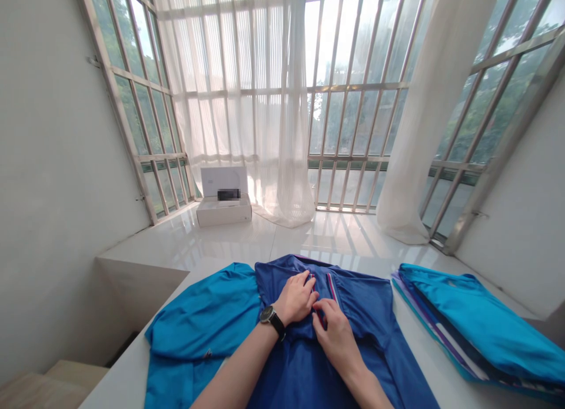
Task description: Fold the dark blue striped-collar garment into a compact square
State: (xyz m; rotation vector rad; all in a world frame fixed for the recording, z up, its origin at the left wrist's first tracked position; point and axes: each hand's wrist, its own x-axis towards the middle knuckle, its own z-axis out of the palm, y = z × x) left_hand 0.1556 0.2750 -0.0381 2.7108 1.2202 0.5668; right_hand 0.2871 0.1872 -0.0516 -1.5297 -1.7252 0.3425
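The dark blue shirt (353,315) lies flat on the white table (424,362), collar away from the person; its striped placket (332,286) looks only partly fastened, the shirt itself not yet folded. The left hand (296,297), a watch (270,317) on its wrist, pinches the placket; the right hand (336,332) pinches it just beside; a lighter blue shirt (198,326) lies left, a folded stack (477,332) right.

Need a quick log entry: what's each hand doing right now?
Left hand: fingers curled, pressing the dark blue shirt at its collar.
Right hand: pinching the same collar.
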